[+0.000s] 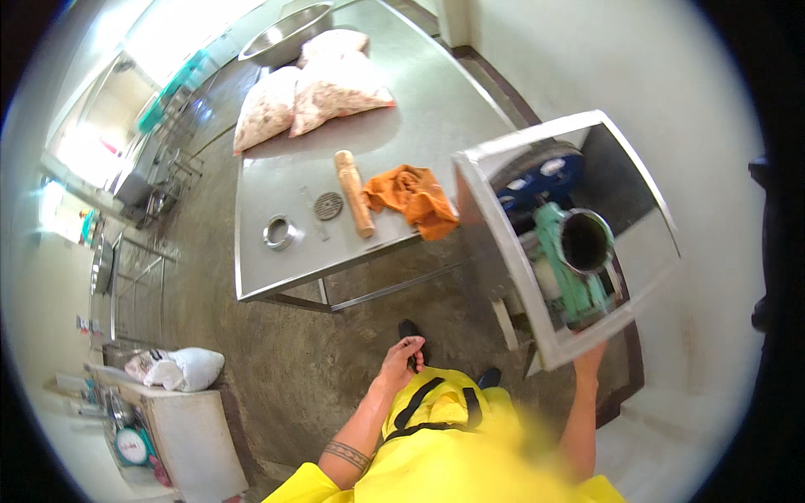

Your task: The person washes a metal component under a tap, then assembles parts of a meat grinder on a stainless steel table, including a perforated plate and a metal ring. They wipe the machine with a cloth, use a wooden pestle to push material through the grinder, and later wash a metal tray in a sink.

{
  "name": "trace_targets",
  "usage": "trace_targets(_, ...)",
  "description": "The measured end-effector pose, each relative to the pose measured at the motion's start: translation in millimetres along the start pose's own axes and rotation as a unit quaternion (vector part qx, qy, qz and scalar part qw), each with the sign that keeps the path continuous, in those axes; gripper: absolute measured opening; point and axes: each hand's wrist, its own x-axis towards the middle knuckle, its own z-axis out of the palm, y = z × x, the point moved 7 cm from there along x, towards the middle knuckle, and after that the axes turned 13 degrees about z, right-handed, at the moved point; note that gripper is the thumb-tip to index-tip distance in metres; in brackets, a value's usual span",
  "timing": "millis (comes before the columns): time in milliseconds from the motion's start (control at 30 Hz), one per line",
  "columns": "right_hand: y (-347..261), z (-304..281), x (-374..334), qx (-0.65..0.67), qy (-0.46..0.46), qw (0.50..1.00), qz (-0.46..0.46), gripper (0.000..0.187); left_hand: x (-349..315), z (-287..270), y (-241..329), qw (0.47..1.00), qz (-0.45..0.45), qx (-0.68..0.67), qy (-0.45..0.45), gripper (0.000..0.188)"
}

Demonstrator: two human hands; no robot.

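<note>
My left hand (405, 360) hangs above the floor in front of my yellow clothing. Its fingers are loosely curled, and nothing shows in them. At the near edge of an open metal housing (493, 222) is my right hand (589, 354), its fingers hidden by the edge. Inside that housing stands a green meat grinder (551, 230) with a round open mouth, and a blue wheel (553, 170) behind it. On the steel table (281, 184) lie a metal ring (278, 234), a perforated grinder plate (329, 206), a wooden pestle (353, 193) and an orange cloth (411, 198).
Filled clear plastic bags (340, 88) and a large metal bowl (285, 35) rest at the table's far end. To the left, a white sack (193, 369) lies on a counter (189, 440), near a green dial scale (132, 446). A wall (704, 168) runs along the right.
</note>
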Motion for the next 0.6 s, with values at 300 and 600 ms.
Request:
trace_targets(300,-104,53,-110,-0.127,-0.336,0.879,0.315,0.025,127,-155,287,0.652,0.469,0.552,0.224,0.024)
trace_targets(600,-385,320,-50,-0.034,-0.39,0.92,-0.027,0.023,233,-240,394,0.571,0.187,0.783,0.16,0.035)
